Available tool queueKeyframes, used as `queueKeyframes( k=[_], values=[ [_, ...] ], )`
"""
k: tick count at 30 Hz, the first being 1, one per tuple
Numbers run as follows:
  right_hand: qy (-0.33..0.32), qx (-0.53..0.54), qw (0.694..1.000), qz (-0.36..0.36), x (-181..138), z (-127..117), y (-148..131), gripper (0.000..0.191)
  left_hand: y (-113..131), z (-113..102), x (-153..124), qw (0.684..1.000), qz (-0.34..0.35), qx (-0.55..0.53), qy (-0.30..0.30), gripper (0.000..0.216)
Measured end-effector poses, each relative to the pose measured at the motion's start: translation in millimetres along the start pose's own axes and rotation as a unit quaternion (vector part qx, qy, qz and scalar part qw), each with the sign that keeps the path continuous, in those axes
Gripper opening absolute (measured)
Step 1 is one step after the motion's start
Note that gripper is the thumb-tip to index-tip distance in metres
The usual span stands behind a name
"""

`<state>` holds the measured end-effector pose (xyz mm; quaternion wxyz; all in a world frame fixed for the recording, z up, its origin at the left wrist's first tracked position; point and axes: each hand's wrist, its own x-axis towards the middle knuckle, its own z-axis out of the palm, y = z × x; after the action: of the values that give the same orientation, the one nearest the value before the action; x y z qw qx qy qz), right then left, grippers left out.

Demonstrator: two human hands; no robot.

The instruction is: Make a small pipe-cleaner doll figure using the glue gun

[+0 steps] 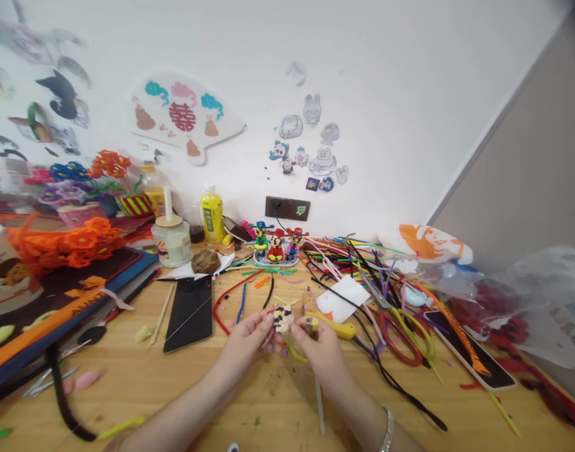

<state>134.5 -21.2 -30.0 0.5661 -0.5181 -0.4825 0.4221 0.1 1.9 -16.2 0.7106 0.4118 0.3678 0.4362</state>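
Note:
My left hand point(246, 343) and my right hand point(318, 346) meet over the middle of a wooden table point(212, 389). Together they pinch a small fuzzy cream-coloured ball with dark spots point(282, 318), held between the fingertips of both hands. A thin pink piece hangs just under it. Below my right hand a yellow pipe cleaner point(297, 355) curls on the table. A yellow-handled tool point(337, 326) lies right behind my right hand.
A heap of coloured pipe cleaners point(386, 282) covers the right side, with red-handled scissors point(395, 333) and a phone point(471, 351). A black tablet point(189, 311) lies left of centre. Orange pipe-cleaner flowers point(75, 242), a jar point(172, 242), a yellow bottle point(213, 213) and small figurines point(275, 245) stand behind.

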Motion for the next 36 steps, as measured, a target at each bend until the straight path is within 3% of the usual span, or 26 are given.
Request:
queueKeyframes(
  k=[6, 11, 17, 25, 36],
  values=[
    [0.114, -0.010, 0.993, 0.004, 11, -18, -7, 0.026, -2, -10, 8, 0.998, 0.005, -0.064, -0.005, 0.030],
    [0.135, -0.102, 0.985, -0.041, 20, -31, -15, 0.022, -2, -11, 8, 0.994, 0.007, -0.108, -0.034, 0.028],
    [0.055, -0.135, 0.988, -0.050, 12, -20, -12, 0.020, -2, -7, 2, 0.989, 0.002, -0.124, -0.077, 0.025],
    [-0.035, -0.138, 0.983, -0.118, 0, -19, -17, 0.022, 3, -6, 2, 0.993, -0.009, -0.113, -0.028, 0.028],
    [-0.019, -0.260, 0.957, -0.124, -7, -14, -14, 0.025, 3, -2, 2, 1.000, -0.016, -0.013, 0.023, 0.037]
  ],
)
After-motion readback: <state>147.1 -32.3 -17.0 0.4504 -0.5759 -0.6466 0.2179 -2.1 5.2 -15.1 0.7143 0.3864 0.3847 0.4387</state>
